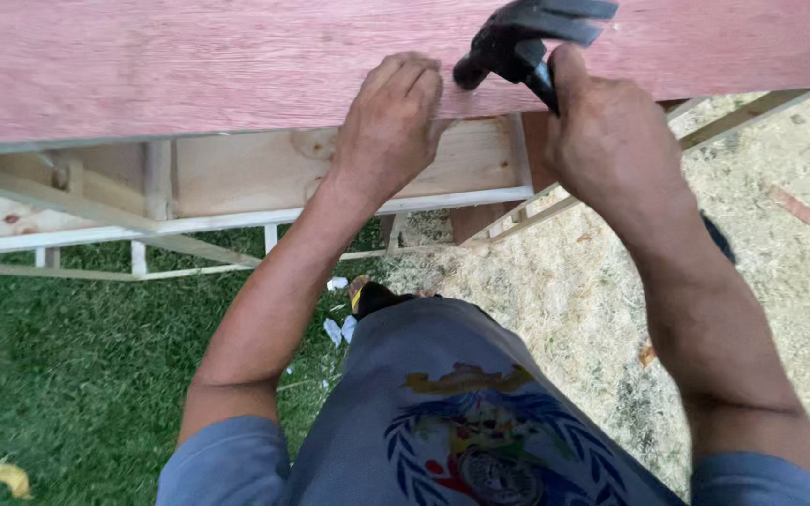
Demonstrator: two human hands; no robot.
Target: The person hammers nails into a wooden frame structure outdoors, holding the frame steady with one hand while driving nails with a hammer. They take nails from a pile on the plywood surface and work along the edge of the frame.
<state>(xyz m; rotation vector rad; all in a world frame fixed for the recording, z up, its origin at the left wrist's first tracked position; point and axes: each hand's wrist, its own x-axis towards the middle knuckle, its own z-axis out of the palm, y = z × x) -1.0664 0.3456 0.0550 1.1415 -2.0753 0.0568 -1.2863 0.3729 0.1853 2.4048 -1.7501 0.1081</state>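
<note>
Hammer held at the edge of a reddish plywood sheet.
Right hand [611, 141] wraps its fingers around the black steel claw hammer [527, 42]; left hand [391, 126] presses curled fingertips [419, 80] on the reddish-brown plywood sheet [189, 61], just beside the hammerhead.

Green grass [67, 375], pale sawdust [592, 309]

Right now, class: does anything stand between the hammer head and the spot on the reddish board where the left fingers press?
Nothing visible does. The hammer in the right hand hangs just right of the left hand's fingers on the reddish board.
</note>
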